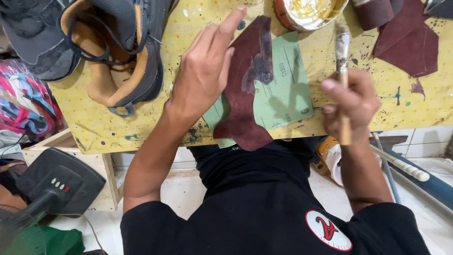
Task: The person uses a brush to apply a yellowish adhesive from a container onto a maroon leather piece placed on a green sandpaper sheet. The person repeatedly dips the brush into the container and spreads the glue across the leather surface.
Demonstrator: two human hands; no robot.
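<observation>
pressing on the dark red leather piece [245, 94], the left hand [203, 71] lies flat over its left edge, fingers extended and close together, index fingertip reaching toward the top of the piece. the leather piece rests on a green sheet of sandpaper [283, 89], which lies on the yellow workbench [141, 127] near its front edge; the lower end of the piece overhangs that edge slightly. a darker wet-looking patch shows on the upper right part of the piece.

the right hand [351, 101] is closed around the wooden handle of a brush [343, 71], thumb and fingers clamped on the shaft, bristles pointing away from the body toward an open tin of yellowish glue [309, 12].

handling judgement: the leather piece appears thin, light and limp; it will likely curl or slide on the sandpaper unless held down. hold it flat by the dry margin, away from the wet patch, which is likely tacky.

other items: a grey and tan shoe [118, 52] at the left of the bench, and more dark red cut pieces [410, 45] at the right.
</observation>
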